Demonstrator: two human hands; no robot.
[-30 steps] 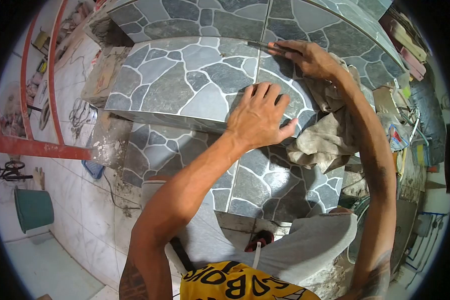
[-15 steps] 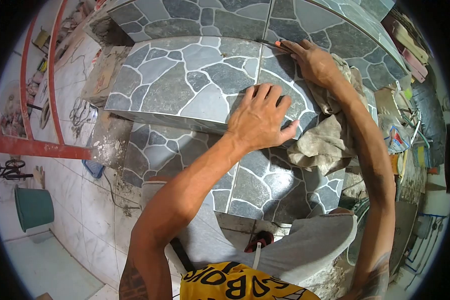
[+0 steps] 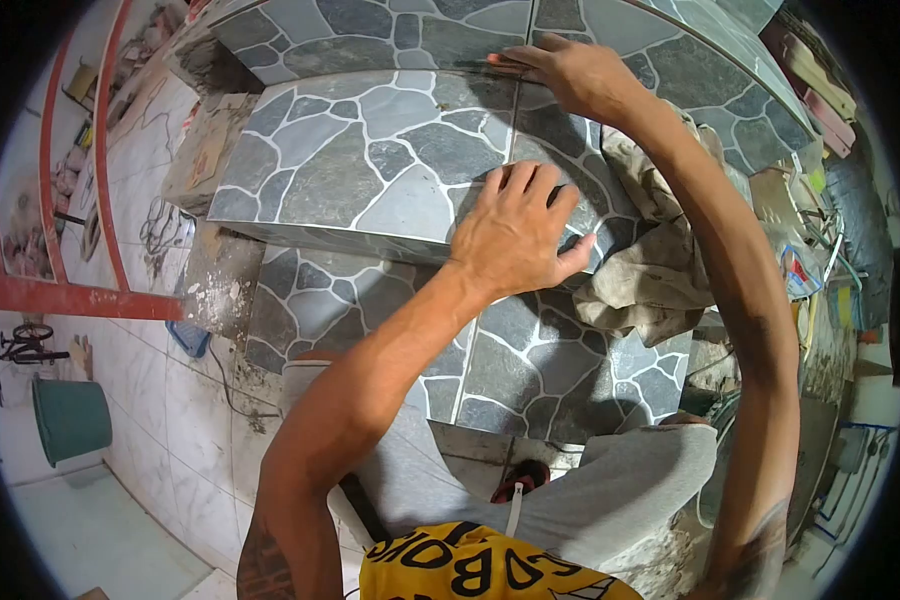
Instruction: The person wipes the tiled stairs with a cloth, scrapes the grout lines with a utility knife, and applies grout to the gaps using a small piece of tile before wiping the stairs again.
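Note:
My left hand [image 3: 515, 230] rests open near the front edge of the grey stone-patterned tile step [image 3: 320, 165], fingers spread and pointing away from me. Farther back, my right hand [image 3: 585, 78] reaches to the joint where the step meets the upright riser tile [image 3: 420, 35]. Its fingers press on a small, mostly hidden thing with an orange end [image 3: 494, 59]; its kind cannot be made out. A crumpled, dirty beige cloth [image 3: 645, 285] lies on the step beneath my right forearm and hangs over the edge.
Below is a lower tiled step [image 3: 540, 375]. A red metal frame [image 3: 80, 295] stands at the left, with a green bucket [image 3: 72, 420] on the floor near it. To the right are a plastic bag [image 3: 800, 270] and assorted clutter. Rough concrete [image 3: 215, 275] borders the steps.
My right hand has slid left along the joint between step and riser, taking the orange-ended thing with it. My left hand has stayed almost where it was.

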